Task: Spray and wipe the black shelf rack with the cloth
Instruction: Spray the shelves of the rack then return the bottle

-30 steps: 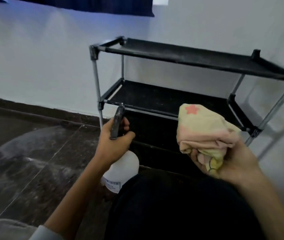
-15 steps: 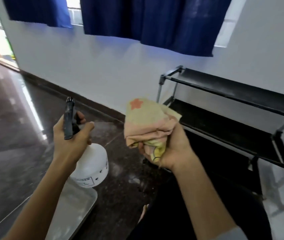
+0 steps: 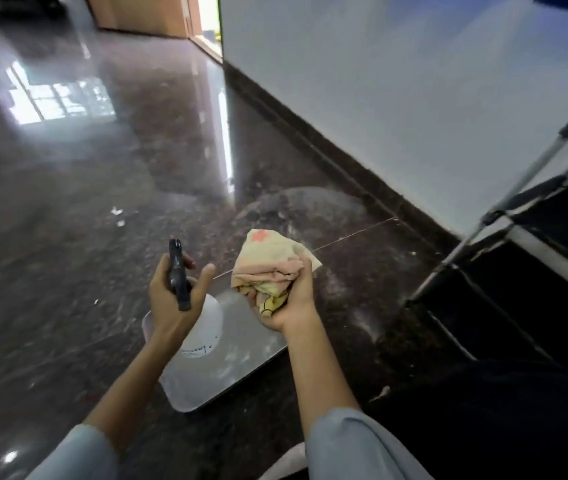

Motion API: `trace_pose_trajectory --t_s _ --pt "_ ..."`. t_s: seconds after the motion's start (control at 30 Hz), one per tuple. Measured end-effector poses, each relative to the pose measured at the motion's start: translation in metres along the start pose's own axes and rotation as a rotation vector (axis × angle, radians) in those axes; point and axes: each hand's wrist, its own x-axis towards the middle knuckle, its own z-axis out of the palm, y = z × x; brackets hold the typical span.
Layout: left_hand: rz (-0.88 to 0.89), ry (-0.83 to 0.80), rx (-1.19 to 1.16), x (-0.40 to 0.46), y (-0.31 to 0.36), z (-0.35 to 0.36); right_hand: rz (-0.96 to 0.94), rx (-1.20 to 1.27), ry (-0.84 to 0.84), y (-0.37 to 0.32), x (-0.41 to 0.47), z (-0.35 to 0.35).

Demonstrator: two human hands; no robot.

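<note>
My left hand (image 3: 171, 299) grips the black trigger head of a white spray bottle (image 3: 203, 330), held above a metal tray. My right hand (image 3: 286, 299) holds a bunched yellow and pink cloth (image 3: 268, 265) with a red star on it, just right of the bottle. The black shelf rack (image 3: 532, 216) with silver posts stands at the far right against the white wall, only its left end in view. Both hands are well left of the rack.
A shiny metal tray (image 3: 241, 355) lies on the dark polished floor under the hands. A dark skirting runs along the white wall (image 3: 397, 81). A doorway with wooden panels (image 3: 158, 15) is at the top. My dark-clothed leg (image 3: 500, 410) fills the lower right.
The view has swung left and down, away from the rack. Both hands have carried the bottle and the cloth over the tray; the rack now sits at the right edge.
</note>
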Motion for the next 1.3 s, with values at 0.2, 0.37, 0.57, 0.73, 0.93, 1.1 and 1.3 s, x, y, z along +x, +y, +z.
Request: trace_pose_trajectory --t_s 0.2,0.37,0.57,0.73,0.93,1.1,1.3 --pt "-0.17 0.013 0.187 0.001 -0.076 -0.017 0.035 -0.097 -0.006 0.017 0.045 -0.04" --pt "-0.299 -0.045 0.293 0.002 -0.118 -0.017 0.028 -0.152 -0.012 0.018 0.065 -0.063" --pt "-0.364 -0.068 0.316 0.005 -0.138 -0.007 0.012 -0.111 0.057 0.023 0.086 -0.08" --pt "-0.373 -0.143 0.35 0.005 -0.15 -0.004 0.023 -0.008 0.033 0.028 0.095 -0.091" --pt "-0.425 -0.169 0.313 0.003 -0.162 0.004 0.024 0.023 -0.006 0.032 0.102 -0.092" --pt "-0.427 -0.165 0.307 0.001 -0.165 0.009 0.046 0.009 -0.019 0.035 0.101 -0.09" --pt "-0.435 -0.173 0.336 -0.001 -0.17 0.012 0.088 0.009 -0.003 0.04 0.101 -0.086"
